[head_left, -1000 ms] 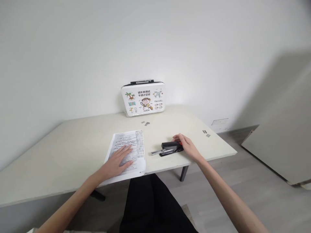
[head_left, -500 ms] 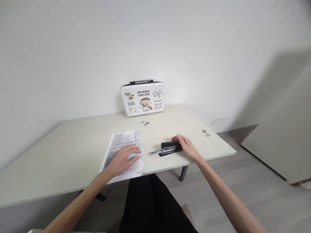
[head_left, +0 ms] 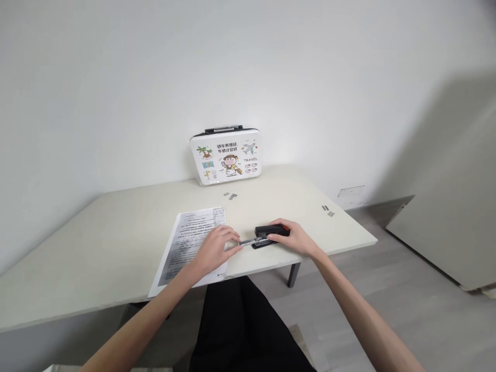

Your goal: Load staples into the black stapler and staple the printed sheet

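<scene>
A black stapler [head_left: 267, 231] lies on the table near its front edge, with its metal staple tray [head_left: 248, 242] sticking out to the left. My right hand [head_left: 292, 237] is wrapped round the stapler's rear end, thumb and fingers on its upper body. My left hand [head_left: 219, 248] reaches over the right side of the printed paper [head_left: 182, 248], and its thumb and fingertips pinch the outer end of the staple tray. Part of the paper is hidden under the left hand and forearm.
Behind, a white case [head_left: 226, 157] with cartoon prints and a black handle stands against the wall. Small staple strips [head_left: 231, 196] lie in front of it, and more staple strips [head_left: 327, 210] lie near the table's right edge. The white table [head_left: 116, 232] ends just before my legs.
My left hand has moved right, off the middle of the paper, and now pinches the staple tray. My right hand has closed more firmly round the stapler.
</scene>
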The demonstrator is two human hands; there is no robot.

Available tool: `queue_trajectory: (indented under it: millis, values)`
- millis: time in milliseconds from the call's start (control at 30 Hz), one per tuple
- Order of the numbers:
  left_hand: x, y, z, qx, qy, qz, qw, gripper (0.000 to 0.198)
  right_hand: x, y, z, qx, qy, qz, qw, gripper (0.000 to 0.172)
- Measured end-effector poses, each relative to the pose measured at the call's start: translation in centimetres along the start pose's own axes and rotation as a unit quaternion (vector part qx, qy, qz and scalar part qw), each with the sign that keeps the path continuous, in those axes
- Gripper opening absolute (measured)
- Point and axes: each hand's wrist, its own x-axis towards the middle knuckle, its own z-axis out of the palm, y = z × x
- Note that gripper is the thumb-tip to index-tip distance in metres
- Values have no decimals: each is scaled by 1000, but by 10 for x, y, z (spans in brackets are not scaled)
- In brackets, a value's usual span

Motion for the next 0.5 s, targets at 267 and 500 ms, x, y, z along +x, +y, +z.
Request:
queue_trajectory:
  millis: [267,500]
  values:
    - [10,-18,-10,-6,-12,-34,999,33,-2,-4,-1,6,5,-6,1000,39]
    - [82,-93,-14,66,84,-143,984,32,0,-9,-2,14,7,13,1000,35]
